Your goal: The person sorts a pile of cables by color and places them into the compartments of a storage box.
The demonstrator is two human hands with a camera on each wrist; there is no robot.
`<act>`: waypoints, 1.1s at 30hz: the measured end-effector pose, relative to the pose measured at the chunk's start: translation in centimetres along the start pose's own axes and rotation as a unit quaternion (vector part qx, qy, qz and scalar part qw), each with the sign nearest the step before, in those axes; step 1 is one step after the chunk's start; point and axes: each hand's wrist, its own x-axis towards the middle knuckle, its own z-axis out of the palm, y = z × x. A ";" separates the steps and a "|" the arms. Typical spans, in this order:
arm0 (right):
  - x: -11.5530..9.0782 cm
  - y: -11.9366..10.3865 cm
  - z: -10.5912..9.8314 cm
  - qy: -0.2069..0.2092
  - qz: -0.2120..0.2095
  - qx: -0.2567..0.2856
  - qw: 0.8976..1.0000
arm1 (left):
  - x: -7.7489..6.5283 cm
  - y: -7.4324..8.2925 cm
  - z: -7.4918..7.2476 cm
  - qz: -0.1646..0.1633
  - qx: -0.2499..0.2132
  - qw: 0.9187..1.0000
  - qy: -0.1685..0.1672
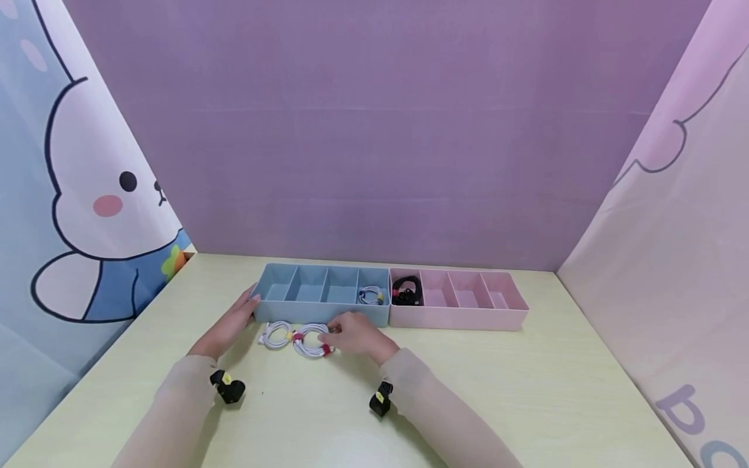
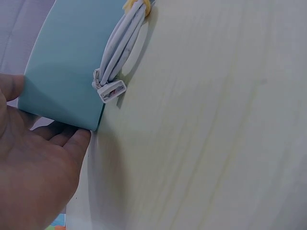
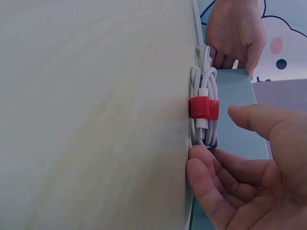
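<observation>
My left hand [image 1: 229,327] rests against the left end of a blue divided box [image 1: 316,313]; in the left wrist view its fingertips touch the end wall and the thumb lies near the upper rim. On the table before the box lie two coiled white cables. The right one [image 3: 204,108] is bound with red straps, the left one [image 2: 122,45] with a yellow tie. My right hand [image 1: 358,335] is at the red-strapped coil's right end, fingertips right beside it, with the thumb [image 3: 254,120] spread away from it.
A pink divided box [image 1: 456,318] stands end to end with the blue one. Its leftmost compartment holds a black coiled cable [image 1: 417,292]. Another white coiled cable [image 1: 370,300] lies in the blue box's rightmost compartment. A purple backdrop [image 1: 374,162] rises behind the table.
</observation>
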 end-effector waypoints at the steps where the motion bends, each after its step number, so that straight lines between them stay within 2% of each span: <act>1: 0.1 0.0 0.1 0.000 0.001 0.000 1.000 | 0.0 0.0 0.0 0.000 0.000 1.000 0.000; 12: 0.7 -0.4 0.6 0.005 0.005 -0.064 0.998 | 0.0 -0.1 0.0 0.000 0.002 1.000 0.001; 16: 0.8 -0.5 0.6 0.001 0.015 -0.070 0.997 | 0.0 -0.2 -0.1 -0.003 0.003 1.000 -0.001; 26: 0.6 -0.2 0.5 0.000 0.038 -0.031 0.999 | 0.0 -0.2 -0.1 0.002 0.003 1.000 -0.003; 33: 0.5 0.1 0.4 -0.009 0.044 0.036 0.998 | 0.0 -0.1 -0.2 0.012 0.006 1.000 -0.004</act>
